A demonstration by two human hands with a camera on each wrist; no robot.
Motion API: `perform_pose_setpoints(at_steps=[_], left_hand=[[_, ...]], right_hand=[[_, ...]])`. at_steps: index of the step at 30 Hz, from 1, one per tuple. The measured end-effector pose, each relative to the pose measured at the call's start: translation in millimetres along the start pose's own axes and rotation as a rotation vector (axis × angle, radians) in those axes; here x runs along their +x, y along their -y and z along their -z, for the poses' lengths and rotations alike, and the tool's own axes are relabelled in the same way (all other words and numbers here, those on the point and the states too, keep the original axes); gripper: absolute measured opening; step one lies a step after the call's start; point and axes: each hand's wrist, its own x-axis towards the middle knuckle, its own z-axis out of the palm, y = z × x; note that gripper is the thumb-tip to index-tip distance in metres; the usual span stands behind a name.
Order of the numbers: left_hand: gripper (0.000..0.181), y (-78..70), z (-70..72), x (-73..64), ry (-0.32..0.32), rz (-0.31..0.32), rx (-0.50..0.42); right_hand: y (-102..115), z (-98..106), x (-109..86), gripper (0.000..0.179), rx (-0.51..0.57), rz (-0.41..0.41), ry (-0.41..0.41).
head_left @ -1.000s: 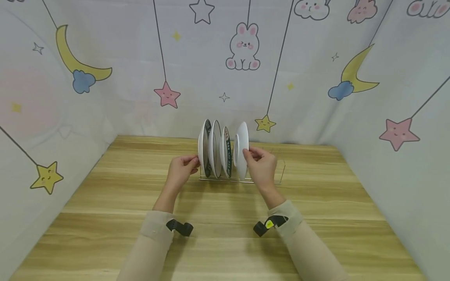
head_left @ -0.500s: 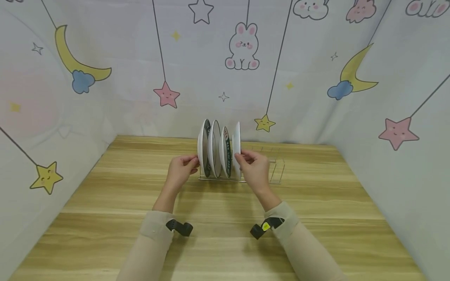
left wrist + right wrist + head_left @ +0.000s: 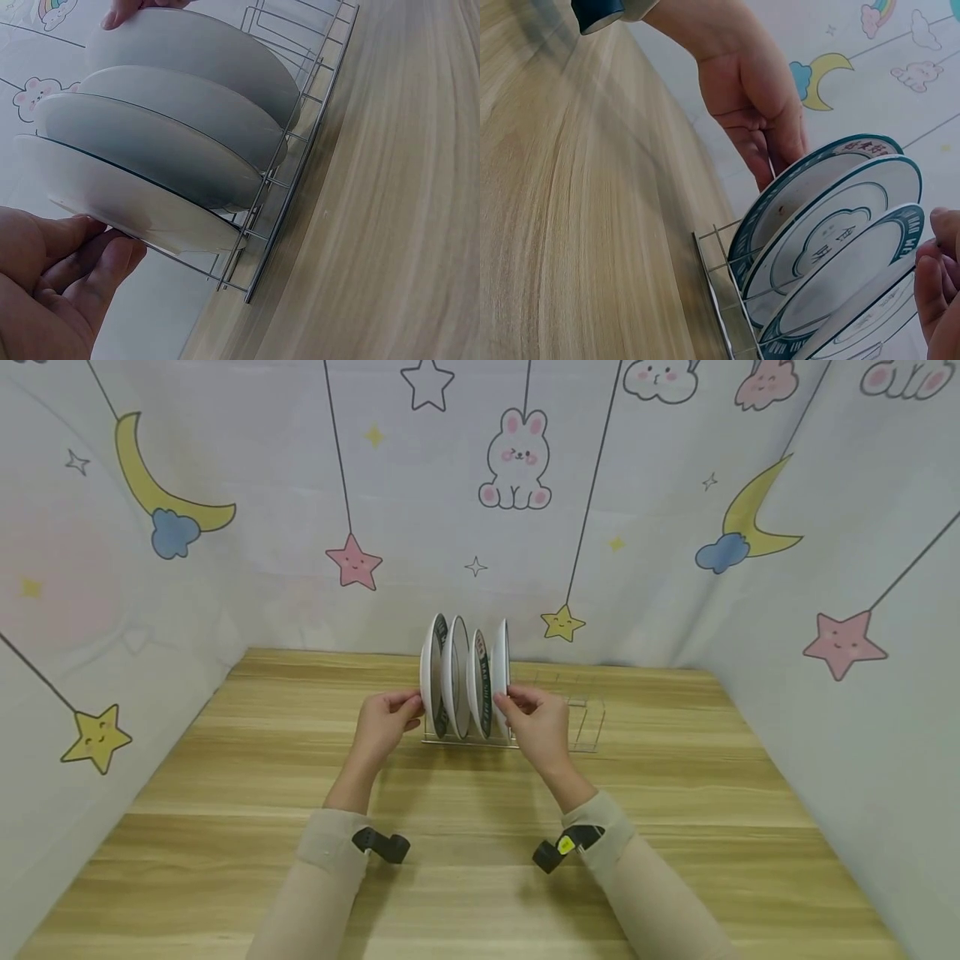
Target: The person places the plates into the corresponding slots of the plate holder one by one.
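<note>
Several white plates with dark green rims stand on edge in a wire dish rack (image 3: 585, 750). The rightmost plate (image 3: 501, 660) has its rim pinched by my right hand (image 3: 542, 731); the right wrist view shows this hand (image 3: 941, 285) at the picture's edge. Left of it stand a smaller plate (image 3: 476, 685) with lettering, another plate (image 3: 450, 677), and the leftmost plate (image 3: 429, 677). At the rack's left end my left hand (image 3: 382, 722) pinches the end wire, close against the leftmost plate's back (image 3: 142, 206). Where its fingertips meet behind the wire is partly hidden.
The rack stands on a wood-grain table (image 3: 465, 893), near a white backdrop (image 3: 660, 610) printed with stars, moons and a rabbit. More rack slots (image 3: 581, 702) lie right of the plates. A black camera (image 3: 382, 845) sits on each wrist.
My right hand has moved left with the rightmost plate, which now stands more upright and closer to the lettered plate. The left hand stays at the rack's end.
</note>
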Motion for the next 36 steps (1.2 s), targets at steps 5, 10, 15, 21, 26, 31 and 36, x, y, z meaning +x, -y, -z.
perform_pose_setpoints(at_steps=[5,10,15,21,26,31,36], left_hand=[[0.030,-1.0,0.1,0.6,0.005,0.000,-0.004],[0.030,-2.8,1.5,0.7,0.002,-0.003,0.000],[0.030,-2.3,2.9,0.2,-0.003,0.002,0.001],[0.030,-0.3,2.0,-1.0,-0.001,0.011,-0.009],[0.030,-0.2,0.3,-0.5,-0.003,0.013,-0.013],[0.030,-1.2,-0.8,0.7,-0.008,0.006,-0.010],[0.029,-0.6,-1.7,1.4,-0.001,0.007,-0.007]], right_hand=[[-2.7,5.9,0.7,0.027,0.017,-0.021,-0.001],[-4.4,12.6,4.1,0.031,0.032,-0.010,-0.014],[-5.9,17.8,4.2,0.031,0.024,-0.015,-0.031],[-8.7,25.0,1.3,0.027,0.026,-0.040,-0.046],[-12.8,33.9,0.2,0.030,0.031,-0.049,-0.069],[-15.2,43.1,1.1,0.030,0.009,-0.070,-0.075],[-1.4,51.9,-2.2,0.025,-0.024,-0.084,-0.096]])
